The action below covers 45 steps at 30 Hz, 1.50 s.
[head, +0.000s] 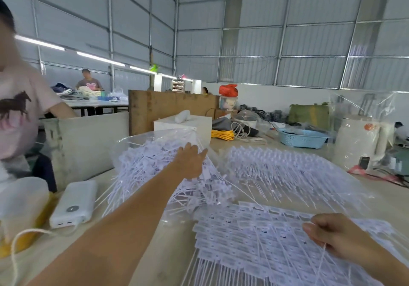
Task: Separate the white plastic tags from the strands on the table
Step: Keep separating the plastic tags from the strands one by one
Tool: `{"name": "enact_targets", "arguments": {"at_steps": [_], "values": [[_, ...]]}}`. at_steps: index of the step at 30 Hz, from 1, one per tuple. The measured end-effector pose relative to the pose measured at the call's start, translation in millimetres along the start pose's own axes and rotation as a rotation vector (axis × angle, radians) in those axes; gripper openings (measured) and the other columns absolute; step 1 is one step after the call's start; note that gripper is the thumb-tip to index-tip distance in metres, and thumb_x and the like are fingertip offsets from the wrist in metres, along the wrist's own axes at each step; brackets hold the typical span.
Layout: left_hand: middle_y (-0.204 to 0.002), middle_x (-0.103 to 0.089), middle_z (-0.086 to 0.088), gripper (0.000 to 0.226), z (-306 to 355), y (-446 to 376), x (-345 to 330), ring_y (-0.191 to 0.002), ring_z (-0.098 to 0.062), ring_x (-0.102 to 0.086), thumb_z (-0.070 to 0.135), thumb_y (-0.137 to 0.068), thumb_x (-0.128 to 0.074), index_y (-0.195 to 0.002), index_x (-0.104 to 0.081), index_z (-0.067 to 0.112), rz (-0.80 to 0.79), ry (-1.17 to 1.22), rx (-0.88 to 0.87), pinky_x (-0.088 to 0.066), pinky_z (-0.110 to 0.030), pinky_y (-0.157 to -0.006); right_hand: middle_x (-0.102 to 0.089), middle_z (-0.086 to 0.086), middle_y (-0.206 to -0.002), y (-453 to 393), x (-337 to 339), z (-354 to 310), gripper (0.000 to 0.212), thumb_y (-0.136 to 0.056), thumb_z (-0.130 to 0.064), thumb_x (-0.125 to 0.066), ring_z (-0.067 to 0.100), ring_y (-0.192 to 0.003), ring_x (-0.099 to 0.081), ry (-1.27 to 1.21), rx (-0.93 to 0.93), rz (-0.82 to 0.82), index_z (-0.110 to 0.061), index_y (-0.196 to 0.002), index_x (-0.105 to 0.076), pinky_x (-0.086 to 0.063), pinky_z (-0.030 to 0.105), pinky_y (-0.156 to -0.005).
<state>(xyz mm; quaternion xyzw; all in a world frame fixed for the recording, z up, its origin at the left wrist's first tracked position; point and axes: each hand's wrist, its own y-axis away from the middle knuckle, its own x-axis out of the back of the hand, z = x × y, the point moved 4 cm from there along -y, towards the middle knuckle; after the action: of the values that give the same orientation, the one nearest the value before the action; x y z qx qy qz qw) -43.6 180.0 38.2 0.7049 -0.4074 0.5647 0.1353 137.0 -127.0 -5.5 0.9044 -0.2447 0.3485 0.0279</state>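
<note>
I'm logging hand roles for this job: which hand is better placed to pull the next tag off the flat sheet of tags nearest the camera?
The right hand: it already pinches a strand over the flat tag sheet. The left hand is stretched away onto the loose tag pile.

The premises were a factory packing hall. Corrugated metal walls (pixel 250 42) on steel framing enclosed it, with strip lights (pixel 100 59) at ten o'clock. Workers (pixel 88 82) sorted garments at long tables (pixel 95 103). Bulk piles of white plastic tags (pixel 276 170) covered the worktable (pixel 168 252) at twelve o'clock.
</note>
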Motion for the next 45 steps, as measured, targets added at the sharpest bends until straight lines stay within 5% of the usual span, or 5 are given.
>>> {"name": "enact_targets", "arguments": {"at_steps": [19, 25, 30, 34, 45], "values": [[-0.155, -0.010, -0.023, 0.076, 13.7, 17.8, -19.0, -0.142, -0.039, -0.009, 0.060, -0.096, -0.018, -0.146, -0.025, 0.004, -0.074, 0.080, 0.340, -0.016, -0.057, -0.110, -0.041, 0.005, -0.043, 5.2, -2.9, -6.1, 0.047, -0.087, -0.027, -0.061, 0.015, -0.037, -0.036, 0.043, -0.007, -0.032, -0.013, -0.043, -0.051, -0.029, 0.018, -0.042], [-0.120, -0.059, -0.010, 0.025, 56.1, 43.5, 54.5, -0.123, -0.035, -0.042, 0.025, -0.091, -0.047, -0.111, -0.059, 0.016, -0.011, -0.137, 0.275, -0.023, -0.054, -0.105, -0.048, 0.004, -0.054, 19.1, -2.4, -18.6, 0.029, -0.091, -0.016, -0.059, 0.013, -0.046, -0.039, -0.027, -0.029, -0.095, -0.009, -0.063, -0.060, -0.034, 0.025, -0.053], [-0.084, -0.067, -0.004, 0.034, 140.9, 77.2, 96.4, -0.087, -0.025, -0.061, 0.043, -0.095, -0.045, -0.087, -0.061, 0.014, 0.244, 0.603, -0.086, -0.041, -0.035, -0.074, -0.062, 0.003, -0.109, 21.4, 0.2, -21.3, 0.028, -0.082, 0.003, -0.066, 0.013, -0.066, -0.057, -0.162, -0.009, -0.073, -0.013, -0.104, -0.065, -0.045, 0.024, -0.059], [-0.067, -0.071, -0.008, 0.053, 198.7, 94.3, 71.4, -0.061, -0.018, -0.068, 0.053, -0.091, -0.051, -0.069, -0.067, 0.008, -0.209, 1.210, -0.190, -0.052, -0.027, -0.056, -0.051, 0.001, -0.102, 17.8, -1.4, -26.0, 0.055, -0.077, 0.006, -0.070, 0.017, -0.077, -0.057, -0.204, 0.068, -0.057, -0.027, -0.116, -0.051, -0.047, 0.017, -0.061], [-0.071, -0.073, -0.014, 0.023, 186.3, 92.3, 37.9, -0.051, -0.022, -0.067, 0.027, -0.092, -0.060, -0.084, -0.060, 0.005, -0.107, 1.929, 0.105, -0.046, -0.018, -0.043, -0.057, 0.003, -0.072, 10.5, 15.4, -16.9, 0.023, -0.084, -0.037, -0.068, 0.013, -0.067, -0.052, 0.207, 0.144, 0.235, -0.015, -0.077, -0.064, -0.040, 0.029, -0.065]]}}
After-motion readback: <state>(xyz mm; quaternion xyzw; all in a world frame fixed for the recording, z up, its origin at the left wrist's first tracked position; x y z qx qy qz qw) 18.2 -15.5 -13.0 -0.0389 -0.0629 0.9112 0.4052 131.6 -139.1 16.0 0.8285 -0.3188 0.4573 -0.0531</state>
